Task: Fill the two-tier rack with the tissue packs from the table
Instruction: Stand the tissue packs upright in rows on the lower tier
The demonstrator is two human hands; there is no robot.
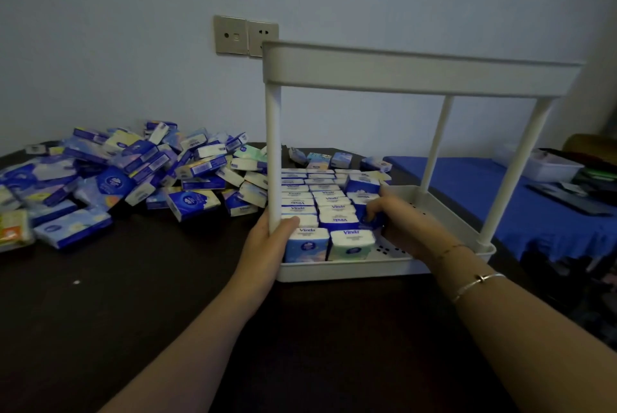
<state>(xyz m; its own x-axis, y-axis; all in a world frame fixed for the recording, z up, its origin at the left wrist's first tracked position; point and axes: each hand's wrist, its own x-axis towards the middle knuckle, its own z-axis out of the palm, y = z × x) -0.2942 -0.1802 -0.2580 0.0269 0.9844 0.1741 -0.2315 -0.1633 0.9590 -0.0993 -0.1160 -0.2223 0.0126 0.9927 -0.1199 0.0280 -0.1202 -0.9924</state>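
Observation:
A white two-tier rack [420, 73] stands on the dark table. Its lower tray [350, 270] holds several upright tissue packs [330, 209] in rows on its left and middle. My left hand [267, 239] grips the rack's front left post near its base. Inside the lower tier, my right hand [400, 222] pinches a blue tissue pack [369, 217] at the right end of the rows. A big loose pile of tissue packs [133, 172] lies on the table to the rack's left. From here the top tier's inside is hidden.
Two wall sockets [245, 36] sit behind the rack. A few loose packs [329, 158] lie behind the lower tray. At the right, a blue cloth [500, 199] carries a white bin [547, 167] and dark items. The table's edge drops off at the lower right.

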